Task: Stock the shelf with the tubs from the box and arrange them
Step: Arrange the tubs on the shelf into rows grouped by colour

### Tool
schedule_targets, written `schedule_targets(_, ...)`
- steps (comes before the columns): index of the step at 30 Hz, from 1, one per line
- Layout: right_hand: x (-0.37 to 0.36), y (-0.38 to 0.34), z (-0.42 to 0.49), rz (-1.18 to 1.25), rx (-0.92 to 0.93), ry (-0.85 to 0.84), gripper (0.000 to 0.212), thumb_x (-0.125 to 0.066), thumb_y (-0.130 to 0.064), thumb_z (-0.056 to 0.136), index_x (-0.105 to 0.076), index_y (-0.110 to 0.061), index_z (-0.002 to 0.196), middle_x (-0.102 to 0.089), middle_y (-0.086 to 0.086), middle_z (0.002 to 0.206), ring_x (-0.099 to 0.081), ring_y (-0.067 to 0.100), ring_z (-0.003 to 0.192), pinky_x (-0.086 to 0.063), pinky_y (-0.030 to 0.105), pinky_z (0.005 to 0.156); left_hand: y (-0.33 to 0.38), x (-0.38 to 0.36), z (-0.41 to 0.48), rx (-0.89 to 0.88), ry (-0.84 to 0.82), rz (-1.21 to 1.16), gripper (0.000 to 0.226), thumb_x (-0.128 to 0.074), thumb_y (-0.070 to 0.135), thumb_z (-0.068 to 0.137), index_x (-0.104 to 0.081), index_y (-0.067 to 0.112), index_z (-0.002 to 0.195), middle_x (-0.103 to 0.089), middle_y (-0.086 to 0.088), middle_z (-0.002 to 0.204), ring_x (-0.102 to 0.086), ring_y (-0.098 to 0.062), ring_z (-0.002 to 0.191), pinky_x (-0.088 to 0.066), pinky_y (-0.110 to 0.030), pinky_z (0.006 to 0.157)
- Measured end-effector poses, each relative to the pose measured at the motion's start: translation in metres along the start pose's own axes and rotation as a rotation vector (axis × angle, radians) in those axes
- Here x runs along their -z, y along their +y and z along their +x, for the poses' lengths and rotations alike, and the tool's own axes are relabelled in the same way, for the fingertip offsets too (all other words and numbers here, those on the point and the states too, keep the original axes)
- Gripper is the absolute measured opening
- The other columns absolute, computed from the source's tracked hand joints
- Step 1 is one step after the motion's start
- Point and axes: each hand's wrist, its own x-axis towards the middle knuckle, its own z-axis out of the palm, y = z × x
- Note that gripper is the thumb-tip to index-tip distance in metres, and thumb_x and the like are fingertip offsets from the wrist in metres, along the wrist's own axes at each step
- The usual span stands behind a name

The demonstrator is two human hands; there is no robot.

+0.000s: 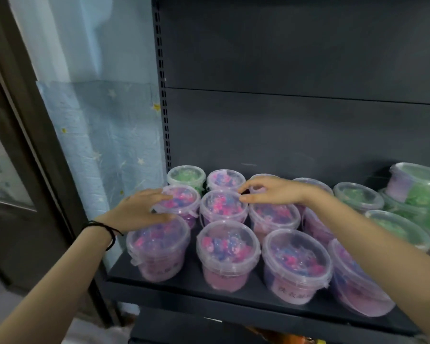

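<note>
From the head view, the dark shelf [233,297] carries rows of small clear tubs with snap-on lids. Most are filled with pink, purple and blue pieces, and there is a green tub [186,176] at the rear left corner and more green ones off to the right. The box is out of sight. My left grip [139,212] is spread flat, fingers straight, with the fingertips resting on the lid of the middle-row left tub [181,202] and the palm hovering just above the front-left tub [158,249]. It pinches nothing. My right grip [271,192] arches with curved fingers over a back-row tub [257,188], and its thumb touches the far rim of the centre tub [224,207]. Whether it is clasping that back lid or only touching it, I cannot tell. I judge these tubs to be thin, slightly springy plastic, smooth and a bit slippery on the walls, and neither heavy nor fragile, though a squeezed lid might pop. The best hold is probably from above, fingers round the stiff rim just under the lid. For straightening, a flat push low on the wall should slide a tub without tipping it. The tubs stand close together, some nearly touching, so the gaps leave my fingers little room.
</note>
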Motion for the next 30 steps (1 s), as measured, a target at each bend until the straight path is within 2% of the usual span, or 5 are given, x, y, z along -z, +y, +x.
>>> schedule_targets(7, -0.026, -0.053, 0.092, 0.102, 0.019, 0.172, 0.040, -0.071, -0.037, 0.084, -0.061, -0.026, 0.122, -0.058, -0.006, 0.123, -0.054, 0.011, 0.113, -0.039, 0.020, 0.094, -0.012, -0.011, 0.004, -0.028, 0.058, -0.292, 0.077, -0.049, 0.093, 0.048, -0.048, 0.048, 0.110, -0.043, 0.019, 0.125, -0.047, -0.001, 0.113, -0.035, -0.020, 0.098)
schedule_targets(12, -0.054, -0.085, 0.112, -0.108, 0.122, -0.228, 0.059, -0.072, -0.032, 0.084, -0.048, -0.032, 0.138, -0.034, -0.015, 0.148, -0.027, 0.000, 0.135, -0.021, 0.026, 0.116, -0.018, -0.021, 0.005, -0.015, 0.051, -0.541, 0.106, -0.076, 0.065, 0.058, -0.025, 0.028, 0.144, -0.026, 0.008, 0.146, -0.030, -0.008, 0.134, -0.030, -0.023, 0.103)
schedule_targets(18, -0.055, -0.084, 0.112, -0.104, 0.124, -0.220, 0.053, -0.073, -0.027, 0.084, -0.055, -0.036, 0.132, -0.035, -0.014, 0.151, -0.027, 0.004, 0.140, -0.022, 0.029, 0.117, -0.033, -0.022, -0.005, -0.038, -0.157, -0.687, 0.128, -0.074, 0.076, 0.044, -0.005, 0.043, 0.147, -0.012, 0.021, 0.149, -0.013, 0.000, 0.136, -0.020, -0.030, 0.113)
schedule_targets(25, -0.059, -0.094, 0.114, -0.057, 0.064, -0.183, 0.034, -0.077, -0.032, 0.079, -0.067, -0.042, 0.110, -0.046, -0.018, 0.141, -0.035, 0.005, 0.136, -0.025, 0.032, 0.117, -0.047, -0.018, -0.012, -0.055, -0.181, -0.762, 0.078, -0.074, 0.066, 0.056, -0.023, 0.060, 0.115, -0.030, 0.042, 0.116, -0.029, 0.006, 0.123, -0.024, -0.020, 0.102)
schedule_targets(30, -0.075, -0.098, 0.117, -0.037, 0.154, -0.062, 0.016, -0.080, -0.036, 0.074, -0.066, -0.035, 0.081, -0.059, -0.012, 0.117, -0.051, 0.007, 0.117, -0.036, 0.038, 0.109, -0.054, -0.022, -0.009, -0.028, -0.124, -0.743, 0.134, -0.068, 0.085, 0.034, -0.021, 0.031, 0.146, -0.032, 0.019, 0.135, -0.029, -0.004, 0.130, -0.026, -0.029, 0.111)
